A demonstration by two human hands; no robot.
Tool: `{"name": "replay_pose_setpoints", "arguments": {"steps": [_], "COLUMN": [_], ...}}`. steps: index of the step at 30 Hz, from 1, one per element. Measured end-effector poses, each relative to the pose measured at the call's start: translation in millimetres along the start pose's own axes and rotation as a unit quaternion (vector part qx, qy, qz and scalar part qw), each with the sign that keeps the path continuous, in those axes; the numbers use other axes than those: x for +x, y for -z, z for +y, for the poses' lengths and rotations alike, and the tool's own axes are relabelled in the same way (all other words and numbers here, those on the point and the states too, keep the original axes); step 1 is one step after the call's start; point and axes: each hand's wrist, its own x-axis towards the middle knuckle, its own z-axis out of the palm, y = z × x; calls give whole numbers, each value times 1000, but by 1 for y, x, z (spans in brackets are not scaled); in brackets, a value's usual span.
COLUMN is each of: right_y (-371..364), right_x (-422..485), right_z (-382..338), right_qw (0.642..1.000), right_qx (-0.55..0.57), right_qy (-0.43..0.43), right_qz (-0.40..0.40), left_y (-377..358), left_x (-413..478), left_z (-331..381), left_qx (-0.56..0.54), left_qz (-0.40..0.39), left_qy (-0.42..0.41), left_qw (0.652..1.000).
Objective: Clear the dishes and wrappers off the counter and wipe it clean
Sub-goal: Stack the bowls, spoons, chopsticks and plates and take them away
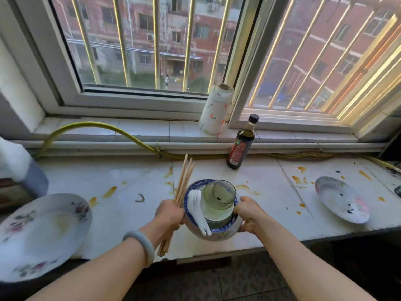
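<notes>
A blue-rimmed bowl point(225, 232) is held over the counter's front edge between both hands. Inside it sit a smaller bowl, a glass cup point(219, 195) lying tilted, and white spoons point(196, 210). My left hand point(170, 216) grips a bundle of wooden chopsticks point(184, 179) and steadies the bowl's left side. My right hand point(249, 216) holds the bowl's right rim. A large flowered plate point(39, 235) lies at the left. A smaller dirty plate point(341, 199) lies at the right. The white counter point(130, 181) carries orange sauce stains.
A dark sauce bottle point(240, 144) stands behind the bowl near the sill. A flowered paper roll point(216, 109) leans on the windowsill. A yellow hose point(130, 135) runs along the back. A white and grey object point(19, 164) sits at the far left.
</notes>
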Motion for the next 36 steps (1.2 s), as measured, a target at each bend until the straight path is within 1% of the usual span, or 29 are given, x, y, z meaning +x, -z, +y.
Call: {"name": "replay_pose_setpoints", "arguments": {"steps": [3,10,17,21,23,26,29,32,36], "right_y": [-30,-103,-180,-222,-244,-280,-317,-352,-393], "right_x": [-18,-72,-139,-184,-204,-229,-249,-266,-293], "right_z": [-12,-34,-45,-47,-46,-43,-38,-34,-31], "right_qw": [999,991,973,956,950,932,917,896,858], "right_qx": [-28,-97,-155,-180,-179,-208,-223,-254,-292], "right_qy": [16,65,118,163,179,200,199,209,212], "right_qz": [-18,-61,-122,-165,-186,-219,-263,-298,-365], "left_y": [35,121,205,244,262,287,305,320,331], "left_x": [-13,-59,-132,-177,-198,-225,-254,-279,-314], "left_z": [-12,-47,-86,-111,-127,-149,-170,-190,-215], "left_qx": [-25,-77,-116,-142,-149,-159,-163,-191,-236], "left_qz": [24,108,176,220,257,309,363,407,478], "left_qy": [-9,-17,-11,-10,2,18,43,77,107], "left_qw": [999,991,977,965,955,938,916,890,839]}}
